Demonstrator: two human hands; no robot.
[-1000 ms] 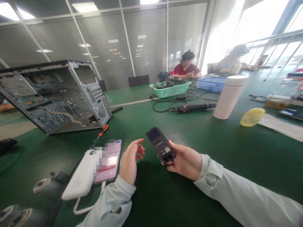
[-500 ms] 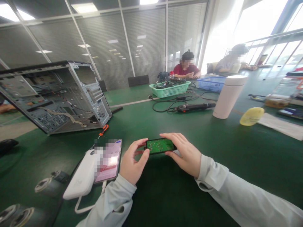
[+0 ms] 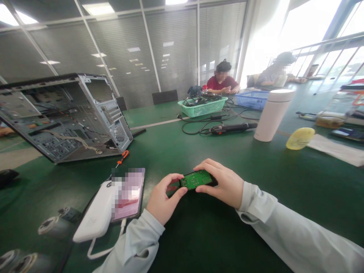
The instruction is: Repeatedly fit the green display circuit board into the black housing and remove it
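Note:
Between my two hands is a green circuit board [image 3: 196,179] set in a thin black housing, its soldered face turned up towards me. My left hand [image 3: 166,197] pinches the left end, thumb on the near edge and fingers at the far corner. My right hand [image 3: 223,182] grips the right end, thumb along the near side and fingers over the far side, covering part of the black housing. Left of my left hand lie a phone [image 3: 132,195] and a white power bank [image 3: 96,212], with a white cable between them.
An open computer case [image 3: 71,117] stands at left, an orange-handled screwdriver [image 3: 123,156] by it. Ahead lie a black electric screwdriver [image 3: 233,128], a green basket [image 3: 203,108] of cables and a pale bottle [image 3: 273,117]. Metal cylinders [image 3: 54,226] sit at lower left. Two people sit beyond.
The circuit board has shifted slightly right and towards me, and its right end now sits tilted further up. Both hands moved with it and keep their hold.

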